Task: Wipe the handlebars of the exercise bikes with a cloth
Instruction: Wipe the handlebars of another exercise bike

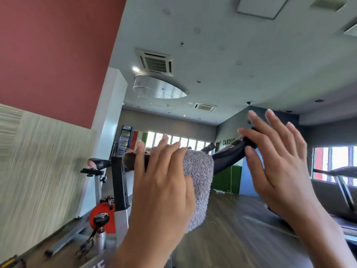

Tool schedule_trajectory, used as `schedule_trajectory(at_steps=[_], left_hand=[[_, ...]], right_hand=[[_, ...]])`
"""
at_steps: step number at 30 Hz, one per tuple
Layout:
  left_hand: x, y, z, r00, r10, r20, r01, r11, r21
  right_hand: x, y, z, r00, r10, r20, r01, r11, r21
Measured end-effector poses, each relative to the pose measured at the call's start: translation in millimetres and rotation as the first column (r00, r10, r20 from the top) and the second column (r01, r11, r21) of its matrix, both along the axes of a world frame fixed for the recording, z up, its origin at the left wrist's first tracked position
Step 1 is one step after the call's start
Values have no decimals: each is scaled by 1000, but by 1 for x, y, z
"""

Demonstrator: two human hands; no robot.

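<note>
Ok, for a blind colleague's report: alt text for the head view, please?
A left hand presses a grey cloth over a black exercise bike handlebar; the right hand, fingers spread, is at the bar's other end.

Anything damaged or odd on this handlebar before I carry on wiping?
On the handlebar, the left tip looks worn: it is dull brown and fuzzy, while the rest is smooth black. Blur hides finer detail. The cloth hangs over the bar under the left hand, nothing odd there.
</note>
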State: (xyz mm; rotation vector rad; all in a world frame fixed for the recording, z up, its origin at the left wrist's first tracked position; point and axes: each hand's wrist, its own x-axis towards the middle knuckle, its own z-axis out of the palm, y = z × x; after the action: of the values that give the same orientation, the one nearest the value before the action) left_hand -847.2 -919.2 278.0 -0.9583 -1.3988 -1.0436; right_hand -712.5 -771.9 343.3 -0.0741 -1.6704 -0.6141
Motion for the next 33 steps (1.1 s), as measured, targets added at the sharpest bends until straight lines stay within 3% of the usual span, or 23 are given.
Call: schedule_trajectory(at_steps=[4, 8, 10, 14, 19, 24, 29, 33], left_hand=[[23, 23, 7, 989, 35, 146, -55, 990, 132], [-7, 37, -4, 984, 149, -97, -120, 959, 258], [-38, 27, -7, 965, 219, -147, -162, 932, 325], [-51, 22, -14, 967, 253, 20, -241, 892, 382], [-22, 51, -19, 979, 191, -69, -155, 921, 357], [-71, 41, -17, 954, 248, -170, -138, 864, 485], [-59, 61, -11, 982, 34, -187, 83, 810, 581], [-86, 58, -11, 944, 21, -331, 183, 801, 571]], right_hand=[[-19, -10, 0, 993, 112, -41, -112, 994, -12], [-20, -9, -6, 988, 130, -83, -129, 992, 15], [-17, -8, -5, 989, 127, -70, -126, 992, 17], [-27, -10, -9, 983, 156, -98, -161, 986, -45], [-39, -17, -16, 962, 185, -202, -207, 973, -97], [-37, -23, -21, 963, 91, -252, -118, 989, -94], [-60, -35, -32, 962, 40, -269, -49, 998, -29], [-62, -28, -35, 959, 83, -272, -83, 996, 13]])
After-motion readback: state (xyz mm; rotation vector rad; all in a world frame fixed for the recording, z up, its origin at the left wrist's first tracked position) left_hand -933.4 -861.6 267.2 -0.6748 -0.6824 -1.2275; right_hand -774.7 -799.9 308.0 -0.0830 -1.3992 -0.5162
